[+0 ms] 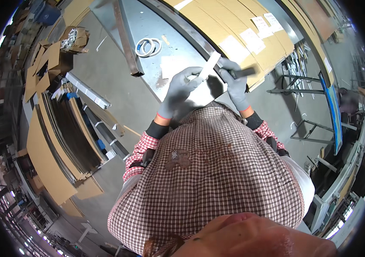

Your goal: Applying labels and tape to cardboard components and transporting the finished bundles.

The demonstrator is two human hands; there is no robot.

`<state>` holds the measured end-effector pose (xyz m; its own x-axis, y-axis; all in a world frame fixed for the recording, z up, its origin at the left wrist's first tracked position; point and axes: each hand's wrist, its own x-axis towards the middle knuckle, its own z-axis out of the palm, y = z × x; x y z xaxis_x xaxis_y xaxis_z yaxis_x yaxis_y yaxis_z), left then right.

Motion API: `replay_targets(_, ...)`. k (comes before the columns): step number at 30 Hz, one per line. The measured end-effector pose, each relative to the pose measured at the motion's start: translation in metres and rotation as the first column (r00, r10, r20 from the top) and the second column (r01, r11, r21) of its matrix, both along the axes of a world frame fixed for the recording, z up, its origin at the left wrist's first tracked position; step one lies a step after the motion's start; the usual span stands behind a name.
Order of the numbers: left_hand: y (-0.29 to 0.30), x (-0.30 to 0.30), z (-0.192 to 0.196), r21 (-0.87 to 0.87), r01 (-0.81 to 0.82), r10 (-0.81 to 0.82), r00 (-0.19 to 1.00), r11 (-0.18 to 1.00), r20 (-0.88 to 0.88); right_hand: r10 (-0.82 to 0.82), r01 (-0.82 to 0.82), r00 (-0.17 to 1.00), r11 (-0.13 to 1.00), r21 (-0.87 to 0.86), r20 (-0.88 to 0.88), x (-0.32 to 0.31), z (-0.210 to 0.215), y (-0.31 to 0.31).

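My left hand (180, 88), in a grey glove, is closed on a flat white strip (210, 65), which slants up and to the right. My right hand (234, 83), gloved alike, is closed on a dark, short, bar-shaped object (246, 72). That object is smeared by motion, so its kind is unclear. It points away to the right, apart from the strip. Both hands are above the near end of a pale metal-topped table (141, 21), close to my checked apron. A white sheet (170, 64) lies beside my left hand.
Two white tape rolls (148, 47) lie on the table beside a brown metal tube (126, 43). A long dark bar (182, 23) divides them from stacked cardboard (229, 21) bearing papers. Cardboard sheets (49, 141) stand at left. Metal stands (296, 91) occupy the right floor.
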<state>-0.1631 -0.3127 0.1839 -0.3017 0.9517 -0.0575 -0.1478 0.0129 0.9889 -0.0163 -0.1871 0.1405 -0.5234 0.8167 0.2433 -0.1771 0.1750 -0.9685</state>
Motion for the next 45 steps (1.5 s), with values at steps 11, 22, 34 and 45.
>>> replay_targets(11, -0.018, -0.012, -0.023, 0.027, 0.082, -0.076, 0.984, 0.996, -0.158, 0.255, -0.236, 0.967, 0.922, -0.307, 0.021, -0.029, -0.01, 0.001)
replay_targets(22, -0.019, -0.011, -0.027, -0.085, 0.06, -0.064, 0.997, 0.995, -0.046, -0.102, -0.094, 0.946, 0.823, 0.56, 0.309, -0.027, 0.004, 0.003)
replay_targets(34, -0.03, 0.001, -0.036, -0.016, 0.042, -0.042, 0.998, 0.999, -0.049, 0.246, -0.189, 0.946, 0.947, -0.259, 0.21, -0.025, -0.01, -0.002)
replay_targets(45, -0.041, -0.003, -0.056, 0.137, 0.089, -0.068, 0.986, 0.987, -0.154, 0.183, -0.169, 0.969, 0.981, -0.091, 0.168, -0.026, -0.004, -0.018)
